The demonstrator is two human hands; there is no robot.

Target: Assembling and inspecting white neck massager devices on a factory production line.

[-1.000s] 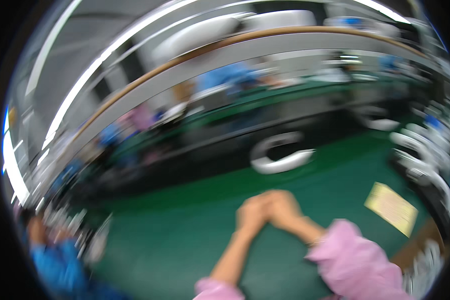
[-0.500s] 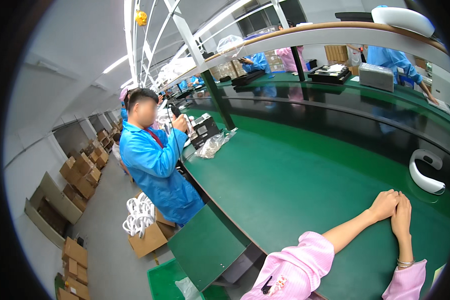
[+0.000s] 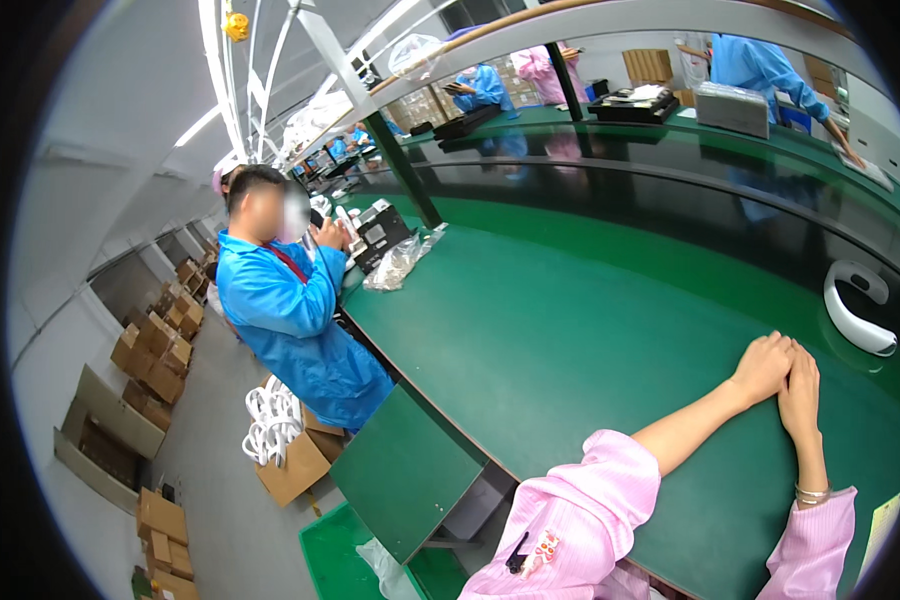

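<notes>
A: Both hands flat? 
B: Yep, left hand (image 3: 762,366) and right hand (image 3: 799,388) touching, grip released, holding nothing, resting on the green desk (image 3: 570,330). White curved headband piece (image 3: 855,308) lies near, lots of open desk leftward.

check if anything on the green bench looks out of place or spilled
Nothing stands out. The left hand and right hand rest together, empty, on the green bench. A white curved part lies flat beyond them, and crumpled clear bags sit near the person in the blue coat. No spill shows.
</notes>
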